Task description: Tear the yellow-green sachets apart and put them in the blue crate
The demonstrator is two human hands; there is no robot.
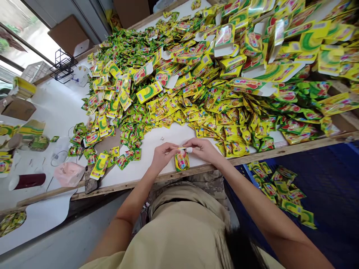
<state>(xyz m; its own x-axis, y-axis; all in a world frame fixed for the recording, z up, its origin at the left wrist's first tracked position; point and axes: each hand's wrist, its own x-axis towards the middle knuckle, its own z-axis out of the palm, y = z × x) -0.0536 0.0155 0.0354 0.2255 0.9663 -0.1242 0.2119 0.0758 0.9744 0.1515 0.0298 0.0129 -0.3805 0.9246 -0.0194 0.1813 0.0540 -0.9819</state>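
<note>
While pinching the top end of a small yellow packet [182, 161] between left hand [166, 154] and right hand [202, 149], meets above it almost tip to tip, with thumbs and forefingers drawn narrow on both sides. Lies directly below the fingertips, toward the wearer's body, with its long axis running away from them and its bottom end reaching over the wooden edge [165, 176]. Sits about midway between the hands, so cannot call either one clearly nearer; met at the top left by bare fingertips, and at the top right by a digit with a white covering [189, 150]. Shows a yellow ground, with red and pink lettering slanting across the middle, too small to read, and a pale strip at the top, partly hidden by the fingers. Cannot tell whether stiff carton or soft pouch, nor whether open at that end. Just ahead of the fingers, gives onto white tabletop [171, 132]; farther ahead, heaped with yellow boxes [149, 92]; to the left of the fingers, scattered with small green packets [131, 138]; to the right, lined with yellow sachets [232, 144].
</note>
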